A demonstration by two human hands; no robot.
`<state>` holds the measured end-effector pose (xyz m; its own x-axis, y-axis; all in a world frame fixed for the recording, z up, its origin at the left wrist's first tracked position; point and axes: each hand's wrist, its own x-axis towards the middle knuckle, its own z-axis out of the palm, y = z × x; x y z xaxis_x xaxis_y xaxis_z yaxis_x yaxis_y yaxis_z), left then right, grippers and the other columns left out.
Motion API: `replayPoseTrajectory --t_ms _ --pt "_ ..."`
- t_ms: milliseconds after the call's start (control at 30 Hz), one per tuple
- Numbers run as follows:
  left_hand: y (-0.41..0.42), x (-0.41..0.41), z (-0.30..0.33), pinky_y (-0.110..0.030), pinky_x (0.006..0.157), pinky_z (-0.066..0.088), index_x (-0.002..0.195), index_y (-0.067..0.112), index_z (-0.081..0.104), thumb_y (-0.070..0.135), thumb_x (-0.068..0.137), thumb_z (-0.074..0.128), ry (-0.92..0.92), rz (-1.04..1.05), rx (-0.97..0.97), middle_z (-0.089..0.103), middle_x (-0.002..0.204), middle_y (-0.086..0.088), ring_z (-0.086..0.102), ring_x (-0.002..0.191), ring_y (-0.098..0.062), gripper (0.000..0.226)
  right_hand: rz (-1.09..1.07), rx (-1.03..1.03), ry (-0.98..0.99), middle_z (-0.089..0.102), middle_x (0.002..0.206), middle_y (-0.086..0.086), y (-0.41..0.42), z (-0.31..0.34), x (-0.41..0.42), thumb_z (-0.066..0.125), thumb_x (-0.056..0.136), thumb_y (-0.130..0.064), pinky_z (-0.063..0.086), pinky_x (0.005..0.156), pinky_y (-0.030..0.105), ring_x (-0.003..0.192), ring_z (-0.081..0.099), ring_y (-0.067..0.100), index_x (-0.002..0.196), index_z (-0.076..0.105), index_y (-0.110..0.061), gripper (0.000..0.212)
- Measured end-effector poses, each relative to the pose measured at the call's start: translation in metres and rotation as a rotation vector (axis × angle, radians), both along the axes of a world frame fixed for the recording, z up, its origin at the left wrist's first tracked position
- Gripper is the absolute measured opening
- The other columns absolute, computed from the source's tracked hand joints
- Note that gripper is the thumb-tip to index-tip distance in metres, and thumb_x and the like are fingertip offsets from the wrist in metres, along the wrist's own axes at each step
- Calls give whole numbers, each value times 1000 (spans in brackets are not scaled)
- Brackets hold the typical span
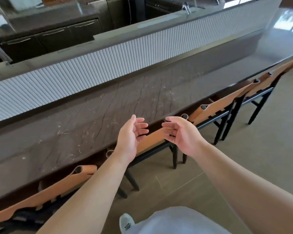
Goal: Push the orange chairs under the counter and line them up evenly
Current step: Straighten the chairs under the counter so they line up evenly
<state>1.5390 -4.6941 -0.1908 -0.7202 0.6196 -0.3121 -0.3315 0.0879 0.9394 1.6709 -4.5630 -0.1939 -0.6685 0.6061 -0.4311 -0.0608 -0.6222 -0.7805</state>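
Note:
Several orange chairs with black frames stand in a row along the dark marble counter [95, 119], their backrests close to its front edge. The middle chair [152, 141] is right in front of me. My left hand [130, 135] and my right hand [181, 134] hover above its backrest, palms facing each other, fingers relaxed and holding nothing. Another chair [41, 195] is at the lower left, partly behind my left forearm. To the right stand a third chair [222, 103] and a fourth chair [262, 81].
A ribbed white panel [142, 54] rises behind the counter, with dark kitchen cabinets [54, 36] beyond it. Tiled floor [243, 149] stretches to the right. My white shoe [126, 223] and grey shorts show at the bottom.

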Motion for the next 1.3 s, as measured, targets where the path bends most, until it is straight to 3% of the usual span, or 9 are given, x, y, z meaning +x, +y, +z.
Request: replayPoseTrajectory --t_ms 133,233,400,633,833,1000,1067,1167,1300 --pt "60 67 7 -35 78 50 107 20 72 47 100 44 12 -5 15 75 98 -2 72 85 -16 39 -28 -11 17 69 108 15 46 -2 75 63 93 -23 59 80 37 100 67 28 120 65 -8 32" --pt "91 108 14 -35 78 51 105 22 73 48 98 46 12 17 27 75 97 -2 72 85 -16 38 -31 -39 22 72 109 13 71 0 119 62 94 -23 58 71 32 95 72 26 119 64 -11 28" --pt "105 143 20 -35 79 50 106 22 72 46 101 44 -2 57 19 75 95 -2 71 85 -16 38 -26 -71 37 72 111 14 95 5 158 63 94 -23 57 71 31 95 73 27 121 65 -12 29" --pt "118 147 4 -35 80 49 108 22 72 45 101 44 -39 104 -6 74 96 -3 71 84 -15 36 5 -126 41 72 105 13 118 -4 167 64 93 -23 57 69 31 90 72 25 119 66 -10 29" --pt "164 143 -27 -34 78 49 103 20 73 39 101 46 -146 106 3 74 92 -2 70 80 -14 32 36 -83 -74 73 94 8 154 -18 168 61 95 -21 58 70 33 84 72 22 112 67 -10 21" --pt "214 124 -43 -33 74 49 103 20 72 38 92 53 -197 127 -20 75 94 -3 71 81 -15 29 38 -22 -165 74 98 11 207 -17 146 62 94 -19 57 69 32 85 72 23 108 69 -13 17" --pt "231 109 -49 -30 74 50 100 24 73 36 84 57 -139 148 -84 76 95 -2 72 86 -17 26 72 31 -205 73 102 12 226 -18 131 63 94 -18 57 72 33 86 72 24 108 71 -14 16" --pt "249 90 -63 -20 72 47 98 33 67 31 89 55 124 74 -253 71 95 9 66 94 -12 15 117 126 -286 74 103 9 252 -23 107 62 95 -20 59 77 35 92 72 23 107 71 -16 15" --pt "261 74 -88 -22 93 38 124 31 56 26 94 52 460 -30 -491 58 126 13 51 119 -6 30 208 345 -426 73 101 -1 276 -35 78 63 93 -24 59 74 26 91 71 10 101 70 -24 11"
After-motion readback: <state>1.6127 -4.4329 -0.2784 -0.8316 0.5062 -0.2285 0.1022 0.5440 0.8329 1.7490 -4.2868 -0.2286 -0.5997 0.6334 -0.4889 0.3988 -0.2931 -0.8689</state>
